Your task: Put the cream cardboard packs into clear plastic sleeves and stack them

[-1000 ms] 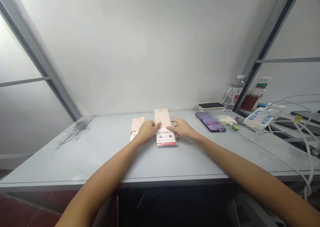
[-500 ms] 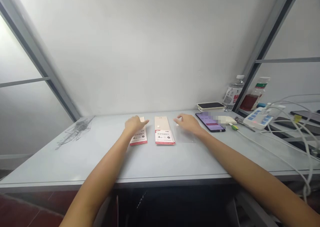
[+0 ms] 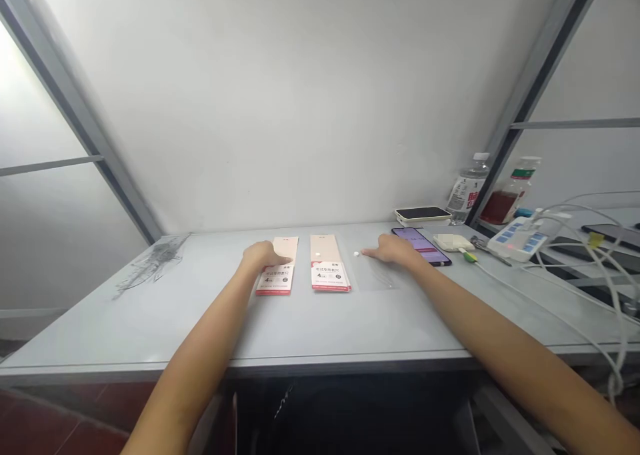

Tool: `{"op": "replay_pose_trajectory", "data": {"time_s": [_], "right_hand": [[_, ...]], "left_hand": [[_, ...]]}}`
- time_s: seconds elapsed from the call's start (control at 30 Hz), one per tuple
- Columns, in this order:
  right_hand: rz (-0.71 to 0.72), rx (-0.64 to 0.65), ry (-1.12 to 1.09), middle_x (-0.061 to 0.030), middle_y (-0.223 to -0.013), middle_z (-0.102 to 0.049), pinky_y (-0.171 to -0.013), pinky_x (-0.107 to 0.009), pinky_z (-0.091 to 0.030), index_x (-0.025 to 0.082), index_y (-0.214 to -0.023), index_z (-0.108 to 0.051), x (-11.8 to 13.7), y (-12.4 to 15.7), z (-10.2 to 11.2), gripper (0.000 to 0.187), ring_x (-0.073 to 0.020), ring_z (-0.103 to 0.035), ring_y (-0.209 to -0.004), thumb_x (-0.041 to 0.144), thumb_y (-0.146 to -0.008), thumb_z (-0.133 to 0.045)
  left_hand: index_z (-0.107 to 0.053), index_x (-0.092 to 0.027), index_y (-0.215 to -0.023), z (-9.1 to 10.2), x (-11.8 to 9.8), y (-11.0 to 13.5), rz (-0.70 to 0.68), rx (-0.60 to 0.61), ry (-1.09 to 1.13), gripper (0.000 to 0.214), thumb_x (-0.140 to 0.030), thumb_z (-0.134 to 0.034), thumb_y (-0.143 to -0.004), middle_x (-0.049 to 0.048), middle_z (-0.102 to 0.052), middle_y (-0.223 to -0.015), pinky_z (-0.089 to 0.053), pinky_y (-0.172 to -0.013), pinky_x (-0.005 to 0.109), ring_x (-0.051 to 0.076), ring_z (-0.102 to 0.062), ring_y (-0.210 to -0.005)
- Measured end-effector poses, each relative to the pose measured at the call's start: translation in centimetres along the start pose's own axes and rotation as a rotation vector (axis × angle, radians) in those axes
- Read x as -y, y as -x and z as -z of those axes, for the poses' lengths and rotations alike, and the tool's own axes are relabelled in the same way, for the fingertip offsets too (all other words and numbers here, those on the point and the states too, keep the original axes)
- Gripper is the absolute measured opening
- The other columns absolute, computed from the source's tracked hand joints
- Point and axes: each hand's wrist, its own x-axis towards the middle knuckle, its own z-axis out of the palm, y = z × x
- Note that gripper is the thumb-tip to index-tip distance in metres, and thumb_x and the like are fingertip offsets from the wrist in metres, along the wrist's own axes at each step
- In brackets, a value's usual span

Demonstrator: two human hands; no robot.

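Observation:
Two flat pink-and-white card packs lie side by side on the grey table (image 3: pixel 150 321). My left hand (image 3: pixel 263 255) rests on the left pack (image 3: pixel 279 276), fingers loosely curled over its upper half. The middle pack (image 3: pixel 327 268) lies untouched between my hands. My right hand (image 3: pixel 393 249) lies with fingers stretched onto the top of a clear plastic sleeve (image 3: pixel 375 276) that lies flat to the right of the middle pack. A small white spot (image 3: pixel 356 254) shows at the sleeve's top corner.
A lit phone (image 3: pixel 423 245) lies just right of my right hand, with a white charger (image 3: pixel 453 241), another phone (image 3: pixel 423 213), two bottles (image 3: pixel 467 188) and a power strip (image 3: pixel 517 236) with cables beyond. A pencil scribble (image 3: pixel 150 261) marks the table's far left.
Both hands left the middle pack and moved apart. My left hand went onto the left pack and shifted it slightly. My right hand moved right onto the clear sleeve.

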Motion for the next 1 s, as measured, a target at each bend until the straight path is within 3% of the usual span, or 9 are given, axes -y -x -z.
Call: {"op": "replay_pose_trajectory", "data": {"time_s": [0.1,0.17,0.3,0.5,0.6,0.7,0.83,0.9,1.0], "right_hand": [[0.015,0.001,-0.052,-0.0186,-0.096,-0.062,-0.065,-0.035,-0.044,0.012,-0.086,-0.060,-0.3,-0.3,0.0,0.052,-0.0295,-0.060,-0.086,0.061,-0.068,-0.056],[0.002,-0.010,-0.163,-0.0176,-0.088,-0.064,-0.063,-0.034,-0.044,0.013,-0.077,-0.058,-0.5,-0.4,-0.1,0.045,-0.0298,-0.061,-0.083,0.055,-0.064,-0.064],[0.029,0.035,-0.589,-0.0126,-0.065,-0.064,-0.055,-0.030,-0.046,0.016,-0.061,-0.050,-0.6,-0.3,0.1,0.028,-0.0257,-0.064,-0.067,0.035,-0.064,-0.070],[0.144,-0.012,-0.908,-0.0075,-0.081,-0.068,-0.052,-0.023,-0.051,0.018,-0.082,-0.045,0.3,0.8,0.9,0.010,-0.0132,-0.065,-0.056,0.024,-0.080,-0.052],[0.230,-0.112,-1.036,-0.0081,-0.085,-0.068,-0.050,-0.023,-0.051,0.016,-0.095,-0.048,0.9,1.7,1.3,0.017,-0.0133,-0.065,-0.054,0.023,-0.080,-0.053],[0.303,-0.217,-1.051,-0.0093,-0.097,-0.067,-0.050,-0.024,-0.051,0.016,-0.106,-0.052,2.0,2.9,1.5,0.027,-0.0132,-0.065,-0.055,0.025,-0.080,-0.053],[0.391,-0.233,-1.165,-0.0132,-0.115,-0.060,-0.053,-0.029,-0.056,0.016,-0.117,-0.049,4.1,4.9,1.3,0.038,-0.0153,-0.066,-0.063,0.029,-0.081,-0.052],[0.465,-0.283,-1.164,-0.0112,-0.116,-0.060,-0.058,-0.030,-0.057,0.019,-0.119,-0.049,5.1,5.7,1.1,0.039,-0.0190,-0.067,-0.077,0.031,-0.082,-0.051],[0.578,-0.339,-1.140,-0.0070,-0.114,-0.062,-0.067,-0.031,-0.057,0.022,-0.118,-0.052,5.9,6.5,0.9,0.037,-0.0224,-0.062,-0.096,0.032,-0.082,-0.050]], "left_hand": [[-0.057,-0.020,-0.082,0.3,-0.1,0.2,0.115,-0.018,-0.028,0.055,-0.047,-0.077,-0.039,0.0115,-0.067,-0.073,-0.042,-0.058,0.032,0.030,-0.063,-0.072],[-0.055,-0.019,-0.090,0.5,-0.1,0.4,0.114,-0.019,0.014,0.062,-0.045,-0.078,-0.038,0.0117,-0.067,-0.077,-0.041,-0.056,0.031,0.028,-0.063,-0.068],[-0.055,-0.018,-0.090,0.8,-0.5,0.8,0.017,-0.014,0.188,0.043,-0.038,-0.071,-0.055,0.0092,-0.068,-0.076,-0.042,-0.055,0.029,0.024,-0.063,-0.064],[-0.050,-0.017,-0.102,1.0,-1.7,1.7,-0.154,-0.057,0.540,0.041,-0.038,-0.061,-0.069,0.0096,-0.067,-0.088,-0.047,-0.060,0.027,0.020,-0.064,-0.073],[-0.048,-0.017,-0.104,0.9,-2.7,2.7,-0.231,-0.053,0.770,0.042,-0.040,-0.061,-0.071,0.0088,-0.066,-0.090,-0.049,-0.063,0.028,0.018,-0.063,-0.073],[-0.045,-0.018,-0.109,0.4,-4.2,4.4,-0.338,0.048,0.972,0.045,-0.040,-0.060,-0.072,0.0071,-0.066,-0.089,-0.049,-0.060,0.028,0.016,-0.063,-0.069],[-0.042,-0.020,-0.117,-1.1,-6.2,7.2,-0.470,0.306,1.106,0.054,-0.039,-0.061,-0.071,0.0059,-0.066,-0.085,-0.048,-0.054,0.026,0.016,-0.061,-0.062],[-0.041,-0.020,-0.120,-2.0,-6.9,8.1,-0.487,0.371,1.123,0.055,-0.039,-0.060,-0.071,0.0046,-0.066,-0.082,-0.047,-0.053,0.026,0.015,-0.061,-0.060],[-0.040,-0.022,-0.122,-2.8,-7.3,8.7,-0.469,0.357,1.115,0.055,-0.036,-0.058,-0.073,0.0031,-0.066,-0.081,-0.047,-0.053,0.026,0.015,-0.061,-0.060]]}}
